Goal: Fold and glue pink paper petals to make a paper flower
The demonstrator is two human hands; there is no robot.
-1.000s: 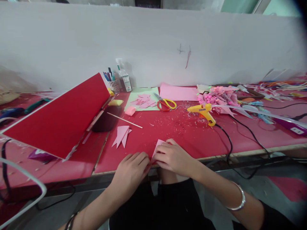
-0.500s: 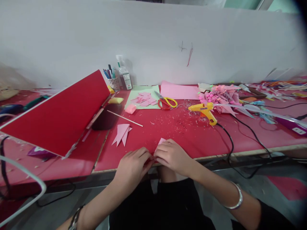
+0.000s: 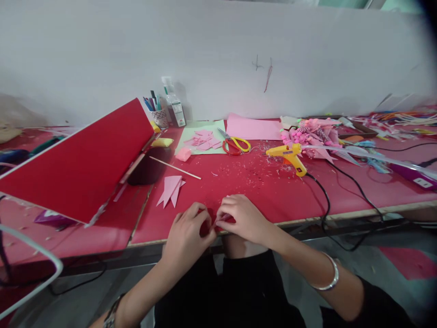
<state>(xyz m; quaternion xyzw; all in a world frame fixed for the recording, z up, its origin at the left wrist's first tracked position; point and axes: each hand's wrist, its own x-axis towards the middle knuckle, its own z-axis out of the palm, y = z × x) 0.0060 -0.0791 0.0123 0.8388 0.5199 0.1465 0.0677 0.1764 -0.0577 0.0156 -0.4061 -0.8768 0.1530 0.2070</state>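
The pink paper (image 3: 221,219), flat and showing a second ago, is now folded nearly out of sight between the left hand (image 3: 186,232) and right hand (image 3: 241,217), fingers pinching it at the table (image 3: 307,196) edge, the crease seemingly being pressed.

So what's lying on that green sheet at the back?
On the green sheet lie a heap of pink paper cut-outs and the scissors' blades. Anything beneath the heap is covered.

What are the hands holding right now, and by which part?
Both the left hand and the right hand pinch a small pink paper piece between their fingertips at the table's near edge. It is mostly hidden, so the exact part cannot be told.
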